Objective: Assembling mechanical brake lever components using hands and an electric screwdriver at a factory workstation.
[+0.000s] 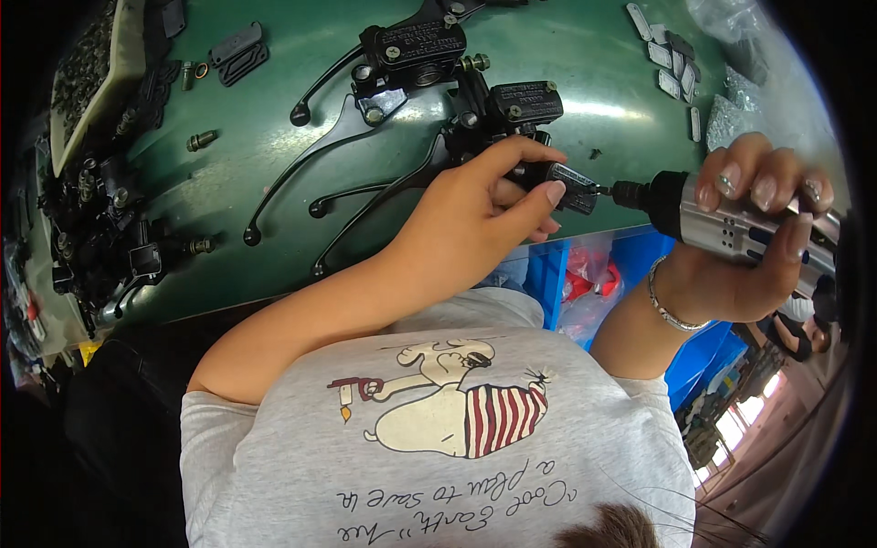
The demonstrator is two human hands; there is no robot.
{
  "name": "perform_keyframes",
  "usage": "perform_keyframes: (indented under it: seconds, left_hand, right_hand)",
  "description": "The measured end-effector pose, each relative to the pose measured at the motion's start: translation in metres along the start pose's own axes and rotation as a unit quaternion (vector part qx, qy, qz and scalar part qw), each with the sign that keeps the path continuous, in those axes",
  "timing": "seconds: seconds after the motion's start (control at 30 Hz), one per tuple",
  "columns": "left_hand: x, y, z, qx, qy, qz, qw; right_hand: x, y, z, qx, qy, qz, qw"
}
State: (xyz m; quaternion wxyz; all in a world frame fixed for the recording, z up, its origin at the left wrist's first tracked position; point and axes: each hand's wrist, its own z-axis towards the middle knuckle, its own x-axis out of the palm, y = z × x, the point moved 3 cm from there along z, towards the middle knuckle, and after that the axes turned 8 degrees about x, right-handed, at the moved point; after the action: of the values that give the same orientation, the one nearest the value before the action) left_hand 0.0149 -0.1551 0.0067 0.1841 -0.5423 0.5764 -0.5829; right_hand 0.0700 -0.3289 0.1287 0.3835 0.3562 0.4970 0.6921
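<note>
My left hand (489, 201) pinches a small black brake master cylinder (575, 185) between thumb and fingers near the table's front edge. In my right hand (758, 192), fingers wrapped round it, is a silver power screwdriver (713, 215) with a black nose. Its bit points left and meets the held part's end, or comes very close to it. Just beyond my left hand lies a black brake lever assembly (525, 102) with its reservoir lid upward. Another such assembly (425, 46) rests farther back, its long lever stretching toward the left.
The green tabletop (274, 173) carries black caps (239, 50), a brass-coloured bolt (202, 140) and a pile of brake parts (114, 237) at left. Small metal plates (671, 59) lie back right beside clear plastic bags (735, 110). Blue bins (548, 279) stand below the front edge.
</note>
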Motion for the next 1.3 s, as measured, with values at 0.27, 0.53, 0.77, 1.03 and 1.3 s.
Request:
perform_keyframes:
  seconds: [0.27, 0.53, 0.77, 1.03, 1.3]
  left_hand:
    - [0.004, 0.009, -0.001, 0.025, -0.001, 0.001, 1.000]
    - [0.003, 0.010, -0.003, 0.031, -0.021, 0.000, 0.999]
    - [0.006, 0.014, -0.003, 0.044, -0.028, -0.014, 0.999]
    - [0.009, 0.015, -0.002, 0.048, -0.023, -0.030, 0.998]
    - [0.004, 0.010, -0.001, 0.023, 0.013, 0.002, 1.000]
  right_hand:
    - [-0.009, 0.002, -0.014, -0.021, -0.061, 0.023, 0.998]
    - [-0.008, 0.005, -0.017, -0.022, -0.092, 0.032, 0.995]
    - [-0.008, -0.001, -0.017, -0.057, -0.047, -0.062, 0.995]
    - [0.001, 0.006, -0.014, -0.002, -0.056, -0.020, 0.998]
    - [-0.001, 0.007, 0.001, 0.017, 0.033, -0.045, 0.998]
